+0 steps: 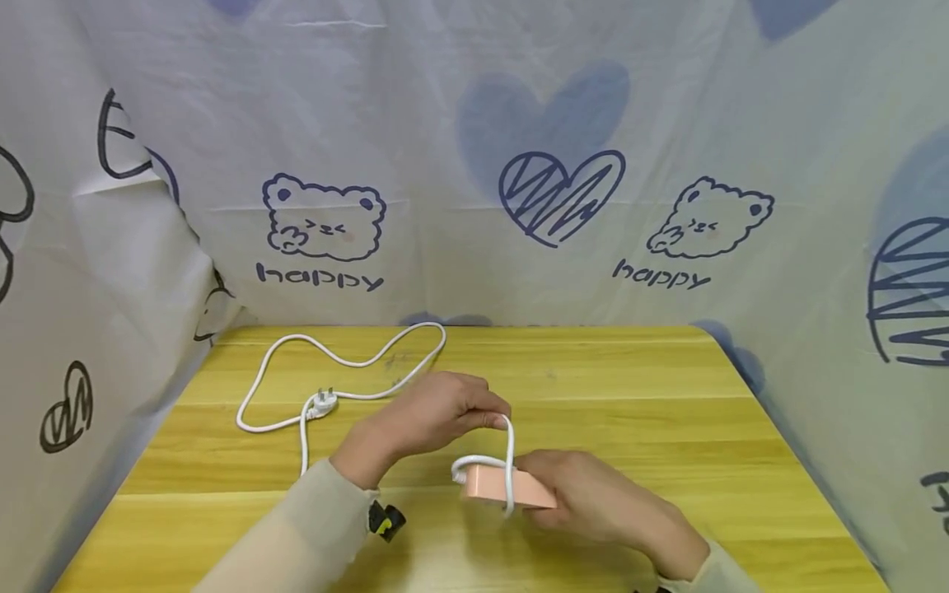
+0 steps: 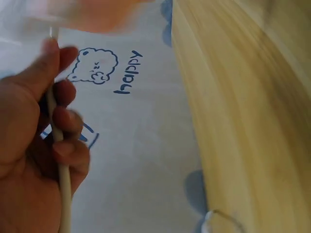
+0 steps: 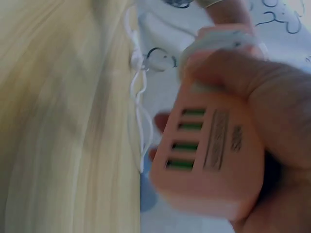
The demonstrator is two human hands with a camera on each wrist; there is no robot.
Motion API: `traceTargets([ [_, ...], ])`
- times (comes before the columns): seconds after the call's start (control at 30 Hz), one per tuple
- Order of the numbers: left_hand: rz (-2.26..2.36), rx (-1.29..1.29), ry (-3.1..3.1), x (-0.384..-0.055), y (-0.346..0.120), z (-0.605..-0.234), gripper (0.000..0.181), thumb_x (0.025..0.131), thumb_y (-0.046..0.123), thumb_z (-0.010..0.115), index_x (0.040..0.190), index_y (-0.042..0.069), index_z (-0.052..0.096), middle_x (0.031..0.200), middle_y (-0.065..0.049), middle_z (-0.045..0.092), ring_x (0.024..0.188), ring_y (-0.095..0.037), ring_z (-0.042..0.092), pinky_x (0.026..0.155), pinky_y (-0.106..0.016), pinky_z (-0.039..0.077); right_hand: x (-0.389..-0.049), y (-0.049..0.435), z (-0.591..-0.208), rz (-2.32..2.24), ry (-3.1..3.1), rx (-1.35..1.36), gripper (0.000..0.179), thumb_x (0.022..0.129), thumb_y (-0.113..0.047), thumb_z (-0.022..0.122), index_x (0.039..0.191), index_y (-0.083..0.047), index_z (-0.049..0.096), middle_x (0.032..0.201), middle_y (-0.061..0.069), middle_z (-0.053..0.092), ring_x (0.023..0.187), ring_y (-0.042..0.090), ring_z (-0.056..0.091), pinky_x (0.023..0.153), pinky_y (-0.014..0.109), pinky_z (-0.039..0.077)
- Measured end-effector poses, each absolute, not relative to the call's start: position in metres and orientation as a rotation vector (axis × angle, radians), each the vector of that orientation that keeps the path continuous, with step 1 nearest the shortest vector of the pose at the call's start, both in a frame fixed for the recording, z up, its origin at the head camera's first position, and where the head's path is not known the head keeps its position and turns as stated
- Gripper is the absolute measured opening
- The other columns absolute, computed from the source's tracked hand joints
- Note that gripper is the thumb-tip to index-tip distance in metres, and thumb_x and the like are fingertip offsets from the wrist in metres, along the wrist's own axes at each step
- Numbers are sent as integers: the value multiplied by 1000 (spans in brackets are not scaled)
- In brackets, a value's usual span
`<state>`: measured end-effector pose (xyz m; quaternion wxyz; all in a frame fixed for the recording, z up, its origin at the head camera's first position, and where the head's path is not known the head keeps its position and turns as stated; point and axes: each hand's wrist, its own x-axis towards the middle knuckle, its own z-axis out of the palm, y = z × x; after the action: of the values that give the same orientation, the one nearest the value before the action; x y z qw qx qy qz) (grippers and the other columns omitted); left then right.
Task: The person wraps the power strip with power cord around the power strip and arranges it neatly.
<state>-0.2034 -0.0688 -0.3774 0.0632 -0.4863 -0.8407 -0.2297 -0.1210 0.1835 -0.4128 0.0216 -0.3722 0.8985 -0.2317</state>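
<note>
Your two hands are both busy: the fingers of your left hand curl round the one white cord, thumb pinching it, while those of your right hand grip the one pink block, which shows four green-lined slots on one face. You have that block raised above the counter, with cord passing across it near one end. Left of your hands, the cord's one plug lies prongs up on the counter, beside one wide, loose loop.
</note>
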Motion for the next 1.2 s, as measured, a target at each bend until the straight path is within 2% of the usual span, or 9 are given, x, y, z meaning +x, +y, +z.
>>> traceTargets([
  [0.17,-1008,-1414,-2663,-202,-67,-384,20,106,28,65,116,22,81,114,7,79,108,-9,73,96,-30,58,-114,183,-410,-1172,2641,-1067,34,95,-16,77,127,-21,67,103,-11,69,83,2,60,74,25,55],
  [0.33,-1113,-1367,-2736,-194,-59,-398,23,109,11,57,113,18,79,108,4,79,102,-9,72,92,-30,58,-107,177,-415,-1592,2583,-863,40,96,-11,77,134,-10,63,103,6,74,77,6,65,63,30,59],
  [0.4,-1139,-1330,-2760,-191,-57,-404,25,110,11,53,112,16,77,106,1,78,101,-10,71,90,-33,58,-106,175,-416,-1688,2555,-769,42,97,-9,76,137,-9,61,106,12,74,74,8,68,59,33,60],
  [0.47,-1175,-1262,-2782,-186,-56,-409,27,112,14,49,119,16,75,112,0,78,105,-12,71,93,-35,58,-106,173,-416,-1749,2521,-667,44,98,-10,75,138,-7,57,108,16,73,72,10,68,57,34,60],
  [0.6,-1184,-1142,-2819,-182,-53,-414,26,114,21,48,114,17,73,98,2,76,84,-8,66,77,-31,55,-109,171,-417,-1807,2500,-500,55,97,-10,76,142,-7,45,109,18,73,72,14,69,59,35,60],
  [0.73,-1164,-1137,-2852,-180,-51,-417,26,114,20,48,97,18,69,83,6,69,63,-4,51,62,-25,45,-114,171,-421,-1825,2547,-448,62,97,-13,77,149,-13,43,112,17,73,77,15,71,63,33,60],
  [0.87,-1138,-1155,-2866,-177,-52,-419,25,113,20,50,95,21,67,80,7,65,61,-3,48,60,-24,44,-117,174,-427,-1696,2760,-459,54,97,-20,78,145,-21,54,112,9,75,83,12,70,69,31,59],
  [0.97,-1089,-1155,-2870,-176,-52,-420,25,113,20,50,94,22,66,77,8,64,60,-3,48,61,-24,44,-119,174,-430,-1624,2839,-411,47,98,-24,77,141,-22,57,111,5,76,86,10,70,72,29,58],
  [1.2,-1021,-1035,-2900,-174,-48,-419,26,114,30,49,97,21,67,68,11,53,55,-4,43,57,-25,40,-126,169,-429,-1798,2752,-203,37,101,-26,74,131,-9,60,107,13,76,85,15,75,71,31,61],
])
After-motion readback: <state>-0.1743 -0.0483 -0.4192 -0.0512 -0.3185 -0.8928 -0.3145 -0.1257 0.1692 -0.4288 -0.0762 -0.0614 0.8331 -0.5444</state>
